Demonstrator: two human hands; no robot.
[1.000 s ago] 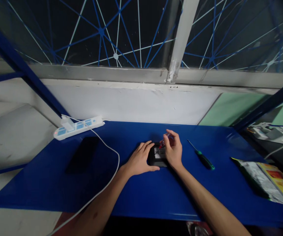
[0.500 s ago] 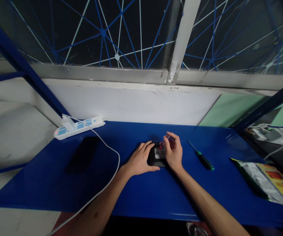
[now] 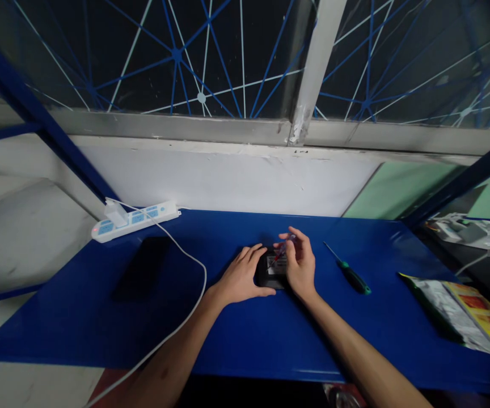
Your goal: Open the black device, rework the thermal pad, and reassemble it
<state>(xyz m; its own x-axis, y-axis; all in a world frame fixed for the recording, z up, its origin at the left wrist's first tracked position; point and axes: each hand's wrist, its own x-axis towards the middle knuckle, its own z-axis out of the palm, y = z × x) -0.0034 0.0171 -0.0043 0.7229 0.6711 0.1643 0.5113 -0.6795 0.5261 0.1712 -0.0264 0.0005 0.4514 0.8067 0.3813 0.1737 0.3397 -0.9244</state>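
A small black box [image 3: 273, 281] with a pale printed label lies on the blue table. My left hand [image 3: 243, 272] grips its left side, fingers along the far edge and thumb near the front. In my right hand [image 3: 301, 260] is a small screwdriver [image 3: 278, 256] with a see-through handle and a red part near the shaft. It slants down to the left, its tip over the label's left part; whether the tip touches is too small to tell. My right fingers hide most of the handle.
A green-and-black screwdriver [image 3: 353, 276] lies to the right, beyond it a silver and yellow packet [image 3: 468, 314]. On the left are a dark flat rectangle [image 3: 143, 269], a white power strip [image 3: 136, 221] and a white cable [image 3: 205, 277] crossing over my left forearm.
The fingers of my right hand have shifted slightly around the screwdriver's handle. My left hand and the black box stay in place.
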